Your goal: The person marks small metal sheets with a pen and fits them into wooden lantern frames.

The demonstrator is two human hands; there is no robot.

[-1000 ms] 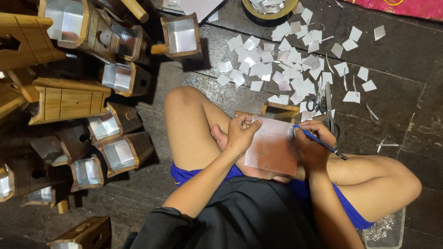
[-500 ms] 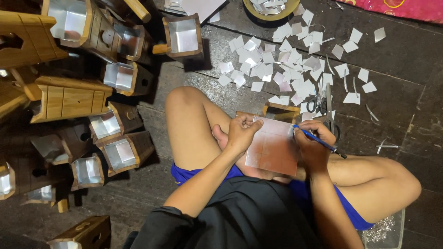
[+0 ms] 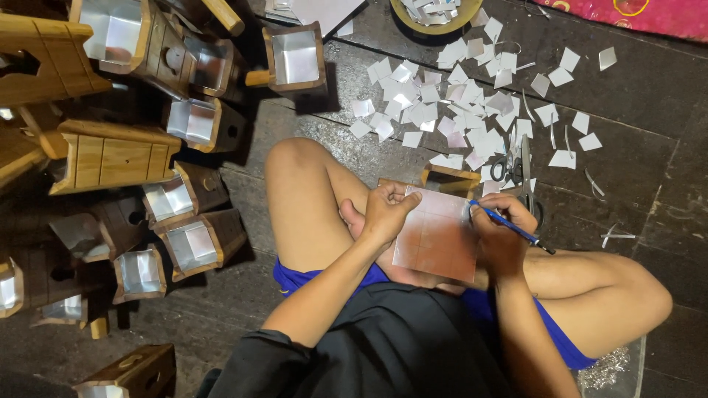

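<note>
I sit cross-legged on the dark stone floor. A shiny metal sheet [image 3: 436,237] with faint grid lines rests on my lap. My left hand [image 3: 387,211] grips the sheet's upper left edge, fingers curled over it. A blue pen [image 3: 510,227] is held in my right hand [image 3: 501,232], its tip touching the sheet's right edge. A small wooden box [image 3: 450,178] lies just beyond the sheet, partly hidden by it.
Several cut silver squares [image 3: 457,110] lie scattered on the floor ahead, with scissors [image 3: 516,166] among them. A round bowl [image 3: 431,11] of pieces sits at the top. Several wooden boxes lined with foil [image 3: 188,243] are piled to the left. A pink cloth [image 3: 634,15] lies at top right.
The right hand has slid the pen a little along the sheet's right edge. The left hand stays put on the sheet.
</note>
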